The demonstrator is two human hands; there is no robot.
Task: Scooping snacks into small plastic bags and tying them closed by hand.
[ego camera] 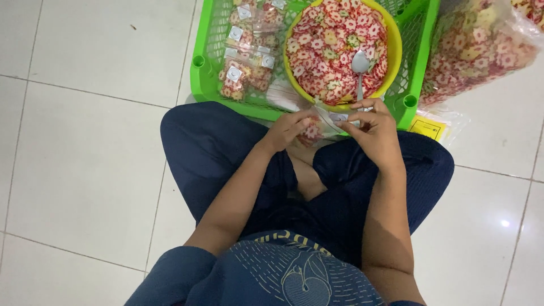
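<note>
A small clear packet (317,126) partly filled with red-and-white flower-shaped crackers is held between both hands, just above the lap and against the near edge of the green basket (207,62). The left hand (289,129) is closed around the packet's left side, fingers curled and pinching the plastic. The right hand (371,127) is pinched on the packet's upper right edge, thumb and forefinger pressed together on the film, the other fingers loosely bent.

A yellow bowl (394,48) is seen inside the basket, heaped with the same crackers; a metal spoon (360,65) is laid in it, bowl end up, handle pointing towards the right hand. To the left of the bowl, inside the basket, a pile of filled small packets (246,54) with white labels is noted. A large clear bag of crackers (481,48) is set on the floor just to the right of the basket. A flat yellow-printed plastic sheet (430,126) lies beside the basket's near right corner. The person is seated cross-legged in dark blue clothing on a white tiled floor (85,141).
</note>
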